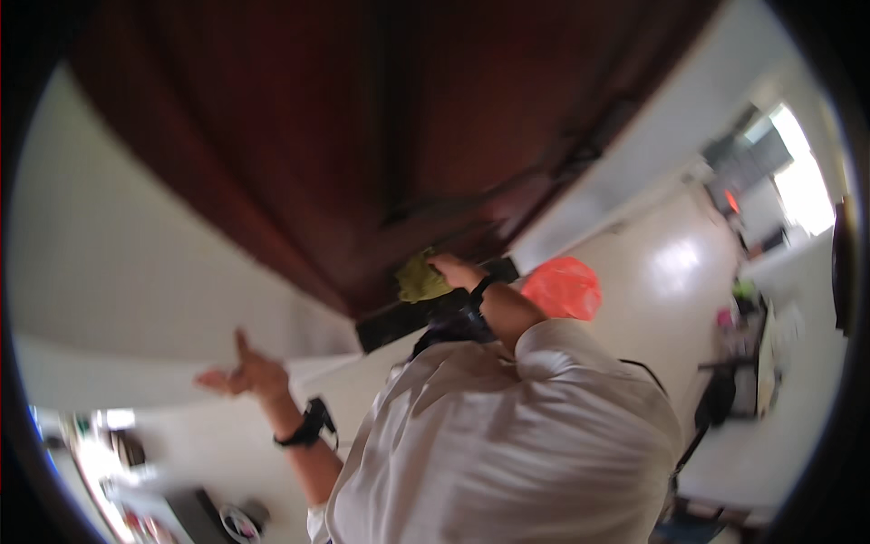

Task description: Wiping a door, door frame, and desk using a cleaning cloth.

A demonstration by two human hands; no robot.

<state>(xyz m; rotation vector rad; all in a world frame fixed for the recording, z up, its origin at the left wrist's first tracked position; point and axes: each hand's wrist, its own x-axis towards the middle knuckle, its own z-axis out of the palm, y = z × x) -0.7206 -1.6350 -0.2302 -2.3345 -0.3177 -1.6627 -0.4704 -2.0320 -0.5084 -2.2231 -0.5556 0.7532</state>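
My right hand (461,270) grips a yellow-green cloth (421,277) against the lower part of a dark red panelled door (299,136). Blur hides the fingers' exact grip and the cloth's folds. My left hand (255,372) is raised out to the left with its fingers apart, holding nothing. It is nearest to the pale wall (170,272) beside the door. Each wrist wears a black band, and the left one (307,427) carries a small dark device. A dark handle and lock (590,151) sit along the door's right edge.
A red plastic bag (563,288) rests on the pale floor (639,313) just right of my right arm. A black strip (389,329) runs along the door's foot. Furniture with small items (747,340) stands far right. A round object (239,523) lies at lower left.
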